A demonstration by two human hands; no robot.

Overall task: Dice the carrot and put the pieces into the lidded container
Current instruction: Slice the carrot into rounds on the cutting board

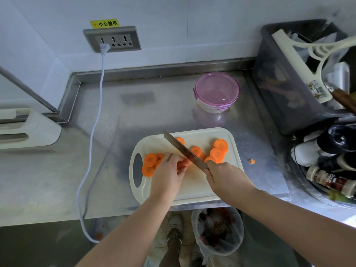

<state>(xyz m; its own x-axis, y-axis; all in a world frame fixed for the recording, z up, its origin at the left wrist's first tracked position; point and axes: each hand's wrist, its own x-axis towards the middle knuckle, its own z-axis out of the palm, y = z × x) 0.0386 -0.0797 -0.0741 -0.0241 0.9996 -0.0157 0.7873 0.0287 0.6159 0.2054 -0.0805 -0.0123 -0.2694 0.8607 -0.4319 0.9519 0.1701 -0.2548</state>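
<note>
Several carrot rounds (150,159) lie on the cream cutting board (192,187) in the lower middle of the frame. Some are by its handle slot at the left, others toward its upper right corner. I read the left hand (167,170) as curled, fingertips pressing down on a small cluster of rounds at mid-board. The right hand (225,176) is wrapped round the handle of the knife (183,149), whose steel blade slants up and left across that cluster.

I judge the rounds stiff, dense and light, with damp cut faces that could skate on the smooth plastic. I would pin them from above, fingertips tucked back from the edge. They are flat discs, bright orange with a paler core ring. One small orange scrap (251,161) sits on the brushed steel surface (115,151), just right of the board.

The lidded container (216,91) stands above the board, well apart from it. It is round with a pale translucent body, and its pink clip-on lid is on.
</note>
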